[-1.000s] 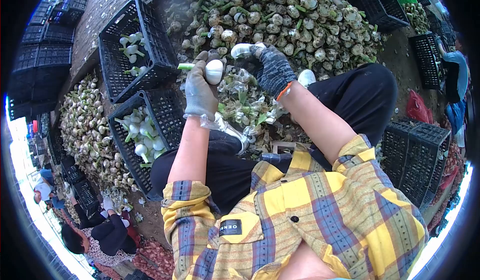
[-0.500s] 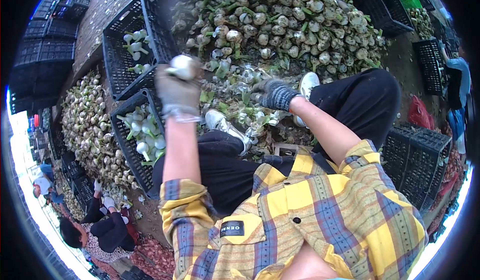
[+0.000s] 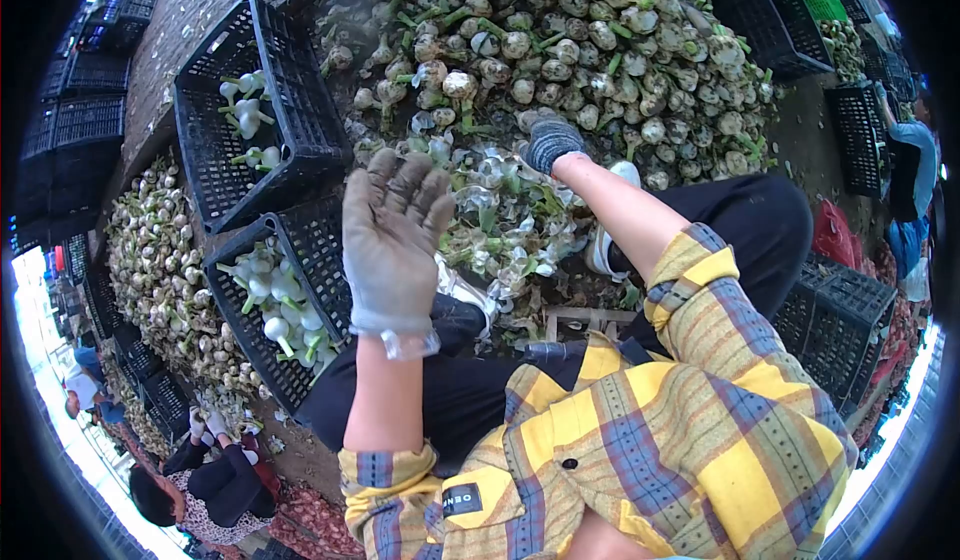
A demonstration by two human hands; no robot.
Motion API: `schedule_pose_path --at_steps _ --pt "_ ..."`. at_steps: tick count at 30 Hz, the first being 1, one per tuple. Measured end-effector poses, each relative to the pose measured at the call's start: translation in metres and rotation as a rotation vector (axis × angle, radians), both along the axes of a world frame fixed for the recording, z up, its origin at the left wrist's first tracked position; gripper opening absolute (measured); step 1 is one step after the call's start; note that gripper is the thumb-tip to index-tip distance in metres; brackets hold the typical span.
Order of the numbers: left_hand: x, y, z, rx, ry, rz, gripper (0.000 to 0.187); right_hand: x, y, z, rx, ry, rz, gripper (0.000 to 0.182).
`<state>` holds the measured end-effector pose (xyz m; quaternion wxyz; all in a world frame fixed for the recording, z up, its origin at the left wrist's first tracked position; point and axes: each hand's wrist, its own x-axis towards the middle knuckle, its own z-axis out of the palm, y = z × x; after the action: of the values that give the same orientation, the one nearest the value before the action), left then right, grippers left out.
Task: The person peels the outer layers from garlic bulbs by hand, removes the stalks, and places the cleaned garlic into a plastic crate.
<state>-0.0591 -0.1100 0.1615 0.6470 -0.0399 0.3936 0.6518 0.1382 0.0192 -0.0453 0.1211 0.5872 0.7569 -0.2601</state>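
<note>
My left hand point(image 3: 395, 235), in a soiled grey-brown work glove with a clear band at the wrist, is raised with its palm up. Its fingers are apart and nothing lies in it. Just left of it stands a black plastic crate point(image 3: 320, 250) holding trimmed white garlic bulbs point(image 3: 285, 285). My right hand point(image 3: 550, 142), in a dark grey knitted glove, reaches to the near edge of a big heap of untrimmed garlic point(image 3: 600, 60). Its fingertips are right at the bulbs, partly hidden behind the hand. Garlic skins and leaf scraps point(image 3: 500, 225) cover the ground between my feet.
A second black crate point(image 3: 330, 140) with a few white bulbs stands farther left. Beyond the crates lies another garlic heap point(image 3: 165, 260). Stacked crates point(image 3: 835, 320) and a red bag point(image 3: 838, 232) are at right. A person point(image 3: 205, 480) sits at lower left; another person point(image 3: 910, 160) is at far right.
The white garlic bulb has left my left hand, which has opened and turned palm up. My right hand has moved forward to the heap. The view has shifted slightly.
</note>
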Motion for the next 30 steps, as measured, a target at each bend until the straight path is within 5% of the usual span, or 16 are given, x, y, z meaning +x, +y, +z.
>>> schedule_pose_path --at_steps 11,15,17,19,22,24,25,29,30 --pt "0.017 0.006 0.006 -0.159 0.132 -0.096 0.043 -0.011 0.026 -0.061 0.065 0.019 -0.241 0.050" --pt "0.018 0.003 -0.003 -0.122 0.220 -0.113 0.042 -0.008 0.006 -0.032 0.052 0.089 -0.345 0.051" --pt "0.021 0.001 -0.015 -0.121 0.335 -0.144 0.042 -0.006 0.001 -0.068 -0.422 0.575 -0.687 0.037" --pt "0.025 0.000 -0.028 -0.142 0.499 -0.193 0.043 -0.017 -0.019 -0.018 -0.943 1.139 -1.180 0.024" --pt "0.023 -0.003 -0.052 -0.118 0.897 -0.322 0.042 -0.036 -0.049 0.037 -1.103 1.393 -1.045 0.024" --pt "0.032 -0.004 -0.047 -0.120 0.761 -0.291 0.045 -0.045 -0.071 0.069 -1.107 1.573 -0.892 0.027" --pt "0.034 -0.003 -0.045 -0.097 0.590 -0.291 0.047 -0.054 -0.078 0.088 -1.100 1.550 -0.917 0.024" --pt "0.025 -0.007 -0.097 -0.029 0.974 -0.223 0.054 -0.053 -0.098 0.138 -0.881 1.355 -0.777 0.029" --pt "0.028 -0.008 -0.074 0.003 0.828 -0.223 0.059 -0.051 -0.099 0.144 -0.835 1.303 -0.722 0.030"
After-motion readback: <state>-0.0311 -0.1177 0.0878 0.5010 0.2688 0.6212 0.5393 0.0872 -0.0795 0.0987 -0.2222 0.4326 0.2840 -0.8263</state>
